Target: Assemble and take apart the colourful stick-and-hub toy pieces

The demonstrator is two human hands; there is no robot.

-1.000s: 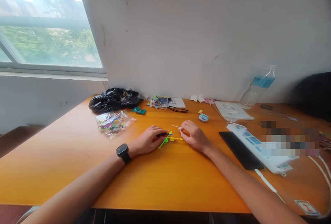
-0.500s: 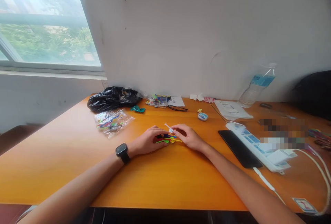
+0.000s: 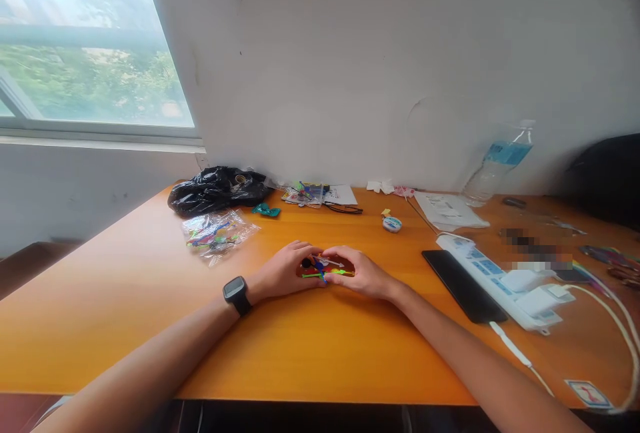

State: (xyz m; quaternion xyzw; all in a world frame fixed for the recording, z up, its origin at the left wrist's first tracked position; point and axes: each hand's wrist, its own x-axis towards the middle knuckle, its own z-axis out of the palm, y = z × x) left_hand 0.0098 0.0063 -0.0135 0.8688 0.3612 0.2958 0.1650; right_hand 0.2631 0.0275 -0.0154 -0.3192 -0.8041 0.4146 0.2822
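Left hand: I see the left hand (image 3: 286, 273) resting on the worktop (image 3: 300, 353), fingers arched and thumb opposite, curled around the near-left side of a small cluster; whether it pinches any piece, I cannot tell.
Right hand: the right hand (image 3: 367, 274) mirrors it, curved in from the other side; I cannot tell whether thumb and fingers grip anything.
Coloured pieces: the cluster sits between the two hands, low over the worktop; I make out a green arrow (image 3: 311, 276), a white arrow (image 3: 334, 262), a black round piece (image 3: 306, 263) and a blue piece (image 3: 319, 266).
Cupping: I'd bring both palms in evenly with light pressure, since thin shafts would probably slip out through gaps or spring apart if squeezed.
Thumbs: I'd keep them low against the worktop, closing the near side so nothing slides towards me.
Arrow tips: I'd turn them roughly one way, as crossed shafts look likely to snag.
Inside the cluster: the pieces overlap and fingers cover their ends, so I can't count them or say which touch.
Clear bag: its contents (image 3: 213, 238) blur together behind the clear bag's (image 3: 240, 228) glare.
Right side: pixelation masks part of the worktop beyond the power strip (image 3: 483, 263).
Edges: the forearms and the window (image 3: 100, 80) are cut off.
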